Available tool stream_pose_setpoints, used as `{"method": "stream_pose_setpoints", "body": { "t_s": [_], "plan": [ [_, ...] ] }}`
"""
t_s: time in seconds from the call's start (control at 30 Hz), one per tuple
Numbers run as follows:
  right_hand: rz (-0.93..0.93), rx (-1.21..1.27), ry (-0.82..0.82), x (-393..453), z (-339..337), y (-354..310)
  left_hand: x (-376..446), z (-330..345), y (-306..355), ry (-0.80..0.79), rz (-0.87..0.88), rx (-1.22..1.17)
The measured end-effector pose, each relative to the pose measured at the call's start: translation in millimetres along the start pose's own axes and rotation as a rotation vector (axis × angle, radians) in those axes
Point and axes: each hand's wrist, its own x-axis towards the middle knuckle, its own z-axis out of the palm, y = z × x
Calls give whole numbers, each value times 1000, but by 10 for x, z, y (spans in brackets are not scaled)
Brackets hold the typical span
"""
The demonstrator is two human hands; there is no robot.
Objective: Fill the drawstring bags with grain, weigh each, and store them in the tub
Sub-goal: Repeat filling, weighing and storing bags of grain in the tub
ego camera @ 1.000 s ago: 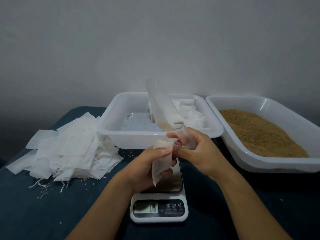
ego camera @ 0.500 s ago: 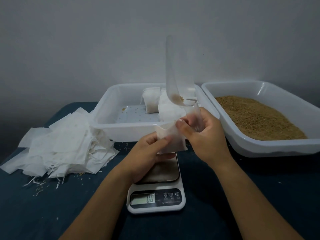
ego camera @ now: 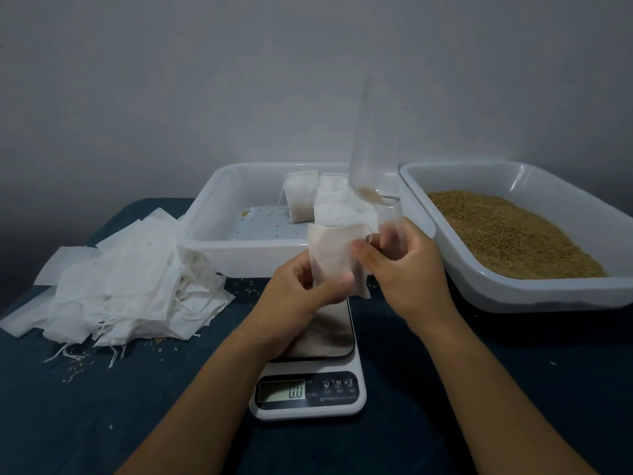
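— While held over the scale platform [ego camera: 329, 332], where exactly?
— Drawstring bag [ego camera: 334, 257] pinched upright in left hand [ego camera: 301, 289], thumb across its lower front, mouth edge on top. Display reads 0.0, so not yet weighed.
— And the right hand [ego camera: 407, 265]?
— Just right of the bag, touching its upper corner near the drawstring; fingers curled round the handle of a clear plastic scoop [ego camera: 371, 156], bowl pointing straight up, a few grains left at its base.
— Which way next?
— Probably cinching, then straight down onto the scale; long axis vertical, both hands equally close.
— Storage?
— Filled bags [ego camera: 303, 197] already in white tub [ego camera: 219, 190] behind; grain tray [ego camera: 507, 234] to the right, empty bags [ego camera: 130, 282] piled left.
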Motion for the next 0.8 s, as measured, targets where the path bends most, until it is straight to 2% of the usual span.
{"method": "stream_pose_setpoints", "body": {
  "t_s": [0.13, 0.33, 0.43, 0.53, 0.67, 0.73, 0.8],
  "plan": [
    [15, -88, 30, 50, -132, -97, 1, 14, -10, 74, 27, 118],
    [126, -616, 238, 446, -908, -22, 5, -31, -7, 150, 22, 172],
    [315, -984, 125, 692, -1328, 122, 8, -24, -7, 163, 17, 182],
    [538, -1257, -125, 843, -1541, 246, 1, 2, 3, 152, 30, 180],
    [633, -1322, -243, 864, -1530, 239, -9, 6, 20, 152, 76, 193],
    [584, -1316, -195, 829, -1468, 176, -7, -4, 31, 173, 87, 202],
    [402, -1177, -56, 763, -1347, 24, -4, -10, 45, 192, 83, 213]
  ]
}}
